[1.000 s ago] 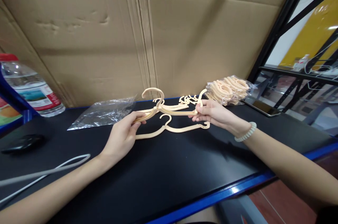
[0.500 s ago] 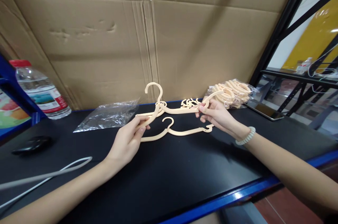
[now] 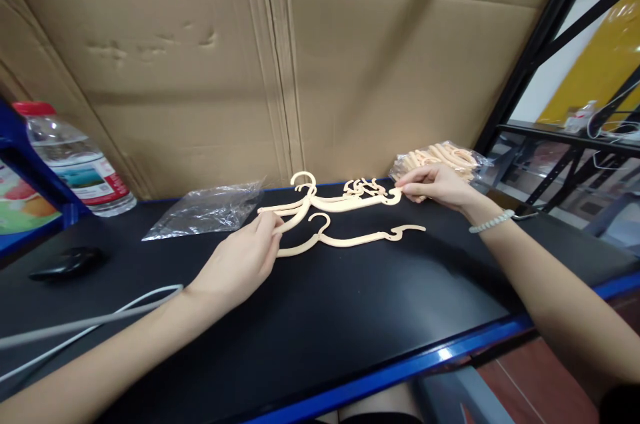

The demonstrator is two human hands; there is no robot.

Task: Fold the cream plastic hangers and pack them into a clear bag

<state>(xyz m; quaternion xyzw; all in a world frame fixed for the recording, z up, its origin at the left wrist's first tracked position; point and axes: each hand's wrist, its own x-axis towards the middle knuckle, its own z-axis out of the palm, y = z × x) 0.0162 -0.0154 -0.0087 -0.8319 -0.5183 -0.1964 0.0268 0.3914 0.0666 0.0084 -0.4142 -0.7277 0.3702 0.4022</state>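
Note:
A cream folding clothes hanger (image 3: 353,205) is held low over the black desk, its hook pointing to the back. My left hand (image 3: 240,261) is closed on its left arm. The fingertips of my right hand (image 3: 440,185) pinch its right end, by the curved notch. Directly behind, other cream hanger parts overlap it, with a second hook beside its own. In front, another open hanger (image 3: 353,241) lies on the desk, its left end hidden by my left hand. A cluster of small curved cream pieces (image 3: 364,187) lies behind the held hanger's right arm.
A clear bag packed with cream hangers (image 3: 445,156) lies at the back right, near a phone (image 3: 520,209). An emptied plastic bag (image 3: 205,211), a large water bottle (image 3: 75,157), a black mouse (image 3: 67,264) and pale cables (image 3: 90,324) are on the left. Cardboard (image 3: 200,77) stands behind.
The held hanger has come down from above the desk to just over or onto the hangers behind. My right hand has moved right, and the front hanger's right end now shows.

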